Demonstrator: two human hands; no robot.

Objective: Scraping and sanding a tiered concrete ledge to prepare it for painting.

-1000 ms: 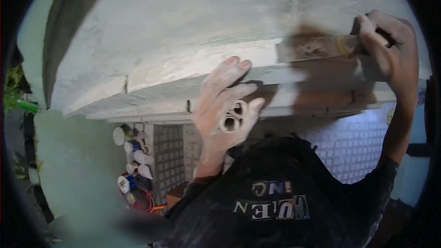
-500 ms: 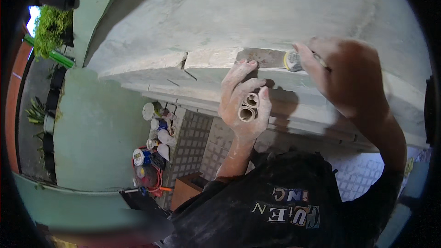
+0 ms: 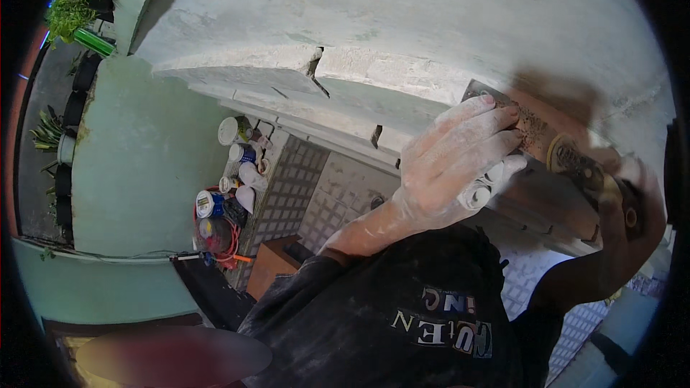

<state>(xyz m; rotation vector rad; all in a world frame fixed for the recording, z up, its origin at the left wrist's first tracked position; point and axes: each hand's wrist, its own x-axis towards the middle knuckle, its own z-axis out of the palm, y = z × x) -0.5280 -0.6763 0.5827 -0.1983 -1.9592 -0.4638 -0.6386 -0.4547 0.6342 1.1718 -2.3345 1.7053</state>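
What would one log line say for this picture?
left hand: dusty, holds paper roll, fingertips on blade | right hand: grips scraper | blade flat against ledge | paint cans far below

**Count, head view**

- Hands: 2, left hand (image 3: 460, 162) and right hand (image 3: 632, 208).
- Scrapers: 1, the metal scraper (image 3: 546, 140) with both hands on it.
- Paper rolls: 1 small bundle (image 3: 481, 190) in the left hand; exact number of rolls unclear.
- Paint cans (image 3: 233, 131) on the floor below: about 4, partly hidden in clutter.
- Brown boxes: 1 box (image 3: 273, 262).
- Cracks in the ledge: 1 large crack (image 3: 314, 68).
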